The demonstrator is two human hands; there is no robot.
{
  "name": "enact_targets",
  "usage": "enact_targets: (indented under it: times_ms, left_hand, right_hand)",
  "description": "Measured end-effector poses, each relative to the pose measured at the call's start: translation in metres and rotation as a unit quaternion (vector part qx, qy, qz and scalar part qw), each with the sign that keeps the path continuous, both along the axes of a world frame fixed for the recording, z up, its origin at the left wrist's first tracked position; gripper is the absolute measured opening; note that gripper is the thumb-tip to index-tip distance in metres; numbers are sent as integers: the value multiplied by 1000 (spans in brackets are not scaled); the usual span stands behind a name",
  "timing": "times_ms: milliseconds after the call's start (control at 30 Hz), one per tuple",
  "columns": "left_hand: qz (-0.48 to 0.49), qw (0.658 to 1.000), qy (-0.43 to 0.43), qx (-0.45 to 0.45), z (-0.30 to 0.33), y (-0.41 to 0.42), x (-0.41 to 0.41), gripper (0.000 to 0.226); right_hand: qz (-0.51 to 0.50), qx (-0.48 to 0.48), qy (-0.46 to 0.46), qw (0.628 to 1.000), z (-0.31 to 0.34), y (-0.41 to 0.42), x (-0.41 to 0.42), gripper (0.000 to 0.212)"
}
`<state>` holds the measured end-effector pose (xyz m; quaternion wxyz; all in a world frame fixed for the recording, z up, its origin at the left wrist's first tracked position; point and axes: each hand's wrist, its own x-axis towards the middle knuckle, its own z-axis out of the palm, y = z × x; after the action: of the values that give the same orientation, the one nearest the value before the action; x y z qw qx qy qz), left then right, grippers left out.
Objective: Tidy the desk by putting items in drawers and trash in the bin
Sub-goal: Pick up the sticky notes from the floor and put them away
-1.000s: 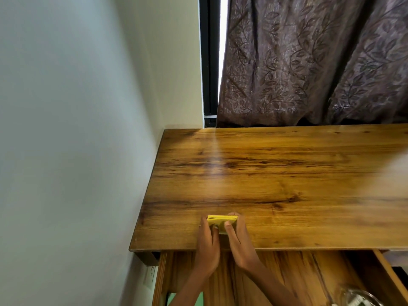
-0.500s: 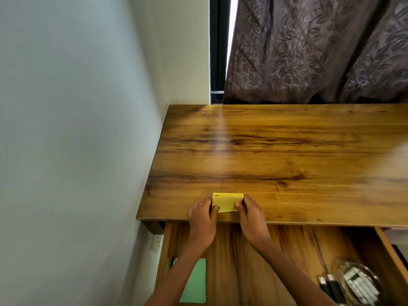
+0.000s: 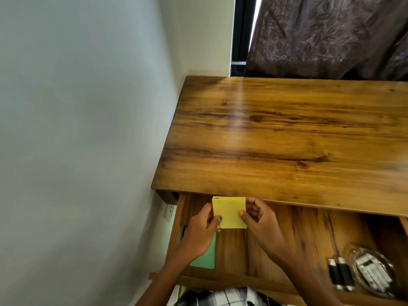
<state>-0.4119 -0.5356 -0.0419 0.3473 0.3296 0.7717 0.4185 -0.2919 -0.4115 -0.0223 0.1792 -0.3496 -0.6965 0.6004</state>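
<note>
I observe both hands holding a yellow pad of notes [image 3: 229, 212] just clear of the desk [image 3: 287, 133] edge, above the open drawer [image 3: 276, 235]. The left hand [image 3: 199, 230] pinches its near left corner; the right hand [image 3: 258, 219] pinches the right edge. Below the left grip lies a green notebook [image 3: 206, 255]; well right of the right grip sit a clear dish [image 3: 373, 272] and black sticks [image 3: 340, 274]. I recommend lowering the pad flat onto bare drawer floor directly beneath the grip, then releasing.
</note>
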Motion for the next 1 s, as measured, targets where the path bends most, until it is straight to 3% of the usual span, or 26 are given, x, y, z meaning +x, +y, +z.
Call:
enact_targets:
  times_ms: [100, 267, 367, 433, 533, 667, 833, 1000]
  left_hand:
    - [-1, 1000, -6, -29, 1, -9, 2, 29]
    - [-1, 995, 1, -101, -6, -24, 3, 61]
    - [22, 995, 66, -74, -3, -34, 1, 57]
    - [-1, 985, 139, -102, -3, -41, -4, 54]
    - [-84, 946, 264, -169, -7, -50, -9, 49]
    - [-126, 903, 380, -156, -12, -65, -11, 44]
    - [-124, 890, 396, -190, -17, -85, -17, 45]
    - [-107, 892, 398, -186, -22, -82, -11, 48]
  right_hand:
    - [4, -52, -37, 998, -10, -5, 1, 25]
    - [-4, -128, -101, 987, -32, -12, 1, 26]
    - [8, -154, -153, 976, -48, -17, -3, 30]
    - [27, -159, -175, 971, -56, -24, -9, 33]
    - [57, -151, -204, 966, -64, -37, -20, 34]
    - [91, -106, -250, 958, -75, -53, -34, 36]
    - [159, -102, -266, 945, -82, -69, -35, 48]
    - [161, -72, -281, 943, -82, -65, -30, 57]
